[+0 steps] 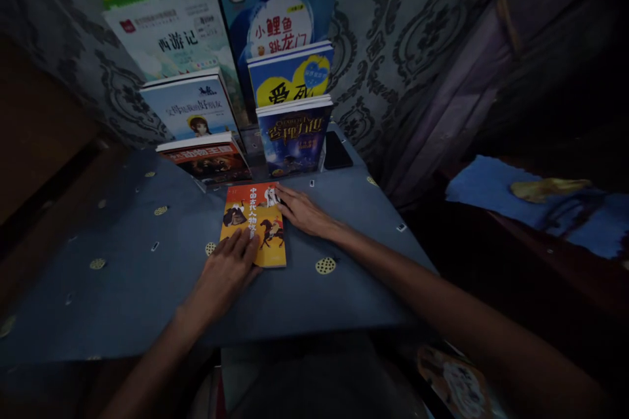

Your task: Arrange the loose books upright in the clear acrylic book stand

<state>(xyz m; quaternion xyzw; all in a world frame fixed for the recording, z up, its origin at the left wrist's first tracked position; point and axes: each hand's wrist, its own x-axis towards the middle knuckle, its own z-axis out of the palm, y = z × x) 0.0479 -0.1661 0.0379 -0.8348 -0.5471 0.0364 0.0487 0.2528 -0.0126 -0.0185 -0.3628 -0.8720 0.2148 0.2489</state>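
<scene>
A paperback book (269,222) with an orange and yellow cover, white Chinese title and a horse rider lies flat on the table, its top edge toward the bookstand. My left hand (230,258) rests on its lower left part, fingers stretched over the cover. At the upper right edge, my right hand (301,209) touches the book with its fingertips, fingers extended and the palm low over the tablecloth. Neither hand wraps around the book. Just behind it stand a red-brown animal book (209,162) and a dark blue book (295,137).
Upright books rise in tiers behind, among them a white-blue book (189,105), a yellow-blue book (289,78), a pale green book (171,39) and a large blue book (280,0). A dark phone-like slab (337,150) lies at right. The patterned tablecloth (128,301) ends near me.
</scene>
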